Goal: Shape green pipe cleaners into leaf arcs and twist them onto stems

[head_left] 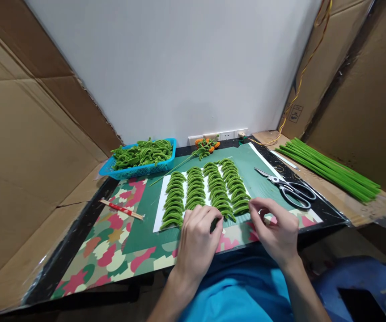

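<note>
Several curved, fuzzy green pipe cleaner pieces (195, 188) lie in columns on a white sheet (158, 214). My left hand (201, 237) is closed at the near edge of the middle columns, thumb and index finger together. Whatever is between those fingertips is hidden. At the near end of the rightmost column, my right hand (276, 230) pinches the right tip of the lowest curved pipe cleaner piece (242, 209). The sheet rests on a green mat (142, 237).
A blue basket (139, 169) of green pieces stands at the back left. Scissors (288, 185) and long green pipe cleaners (330, 170) lie right. An orange-and-green pipe cleaner flower (208, 146) lies at the back; red-wrapped chopsticks (122, 209) lie left. Cardboard walls (38, 147) flank the table.
</note>
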`<state>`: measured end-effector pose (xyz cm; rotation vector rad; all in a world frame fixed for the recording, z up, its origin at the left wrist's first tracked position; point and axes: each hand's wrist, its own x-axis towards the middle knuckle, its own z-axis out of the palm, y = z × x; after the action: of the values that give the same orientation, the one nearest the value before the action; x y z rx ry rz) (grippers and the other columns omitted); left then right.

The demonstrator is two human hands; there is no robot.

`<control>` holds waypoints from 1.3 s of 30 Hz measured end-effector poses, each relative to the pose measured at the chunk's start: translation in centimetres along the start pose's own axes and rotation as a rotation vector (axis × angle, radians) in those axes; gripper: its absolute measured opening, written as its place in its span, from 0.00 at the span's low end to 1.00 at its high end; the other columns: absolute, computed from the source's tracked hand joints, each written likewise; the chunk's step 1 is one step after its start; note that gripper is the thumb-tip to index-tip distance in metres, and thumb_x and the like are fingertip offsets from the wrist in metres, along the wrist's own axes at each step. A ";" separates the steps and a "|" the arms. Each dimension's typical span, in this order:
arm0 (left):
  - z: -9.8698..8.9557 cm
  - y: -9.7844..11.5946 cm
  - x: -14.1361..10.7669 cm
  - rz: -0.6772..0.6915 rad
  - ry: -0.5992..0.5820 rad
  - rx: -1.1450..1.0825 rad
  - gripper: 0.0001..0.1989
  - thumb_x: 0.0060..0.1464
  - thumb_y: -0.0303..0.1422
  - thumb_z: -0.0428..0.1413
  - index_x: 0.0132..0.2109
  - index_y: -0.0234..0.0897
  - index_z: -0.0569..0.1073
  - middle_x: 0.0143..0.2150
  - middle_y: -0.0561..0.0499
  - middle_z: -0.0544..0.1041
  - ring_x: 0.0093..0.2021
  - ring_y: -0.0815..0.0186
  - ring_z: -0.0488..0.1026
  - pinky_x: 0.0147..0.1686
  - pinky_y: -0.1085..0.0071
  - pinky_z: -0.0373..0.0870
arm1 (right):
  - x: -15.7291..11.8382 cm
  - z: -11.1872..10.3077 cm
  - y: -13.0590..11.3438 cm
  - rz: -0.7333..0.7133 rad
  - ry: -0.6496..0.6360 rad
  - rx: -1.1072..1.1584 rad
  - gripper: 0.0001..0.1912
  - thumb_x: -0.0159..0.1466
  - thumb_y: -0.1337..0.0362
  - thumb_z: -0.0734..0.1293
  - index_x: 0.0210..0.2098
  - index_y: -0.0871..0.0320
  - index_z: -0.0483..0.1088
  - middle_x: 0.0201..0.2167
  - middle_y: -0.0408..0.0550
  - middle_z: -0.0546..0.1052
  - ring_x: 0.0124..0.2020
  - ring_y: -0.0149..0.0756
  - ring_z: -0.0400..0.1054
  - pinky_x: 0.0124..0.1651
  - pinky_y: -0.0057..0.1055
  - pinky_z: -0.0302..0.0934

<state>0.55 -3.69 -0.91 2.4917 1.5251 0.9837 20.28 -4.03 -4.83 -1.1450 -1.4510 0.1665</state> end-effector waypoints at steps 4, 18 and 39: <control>0.1 -0.1 0.1 -0.001 -0.005 0.029 0.08 0.62 0.20 0.62 0.40 0.40 0.77 0.41 0.54 0.82 0.43 0.62 0.76 0.44 0.61 0.62 | 0.0 0.2 0.1 -0.010 -0.024 -0.002 0.04 0.71 0.68 0.69 0.44 0.54 0.76 0.29 0.41 0.78 0.23 0.29 0.70 0.30 0.26 0.67; 0.0 0.0 -0.3 0.032 -0.011 0.001 0.07 0.64 0.22 0.62 0.44 0.41 0.78 0.46 0.53 0.84 0.46 0.61 0.76 0.45 0.61 0.62 | 0.0 0.1 -0.2 -0.041 -0.013 -0.030 0.05 0.71 0.69 0.69 0.44 0.55 0.76 0.27 0.39 0.78 0.21 0.26 0.71 0.30 0.23 0.66; -0.3 0.2 -0.4 0.106 0.053 0.160 0.10 0.63 0.24 0.63 0.49 0.42 0.79 0.54 0.50 0.83 0.51 0.57 0.76 0.49 0.57 0.63 | 0.3 0.5 -0.1 -0.035 -0.027 -0.018 0.04 0.72 0.68 0.68 0.44 0.56 0.76 0.25 0.39 0.76 0.20 0.26 0.68 0.28 0.23 0.64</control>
<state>0.48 -4.18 -0.78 2.7021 1.5589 0.9874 19.90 -3.67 -4.69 -1.1348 -1.4978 0.1455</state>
